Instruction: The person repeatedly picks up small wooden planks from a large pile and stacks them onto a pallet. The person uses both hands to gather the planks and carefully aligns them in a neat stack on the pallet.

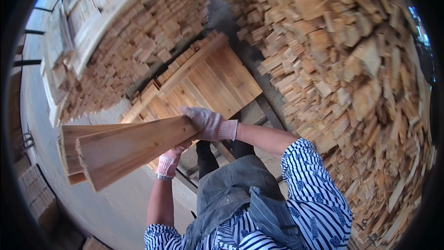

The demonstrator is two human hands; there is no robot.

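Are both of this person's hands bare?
No, the left hand and right hand are both covered by pale pinkish fabric gloves.

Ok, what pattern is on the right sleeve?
Right sleeve: dark blue and white stripes, best in the head view.

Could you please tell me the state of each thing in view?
Held boards: overlapping, slightly fanned.
Right grip: gloved, clasping the boards' right end.
Left grip: gloved, beneath the boards, partly hidden.
Lower boards: lying side by side.
Left wood stack: closely layered.
Right wood pile: uneven, ends jutting.
Apron: worn.
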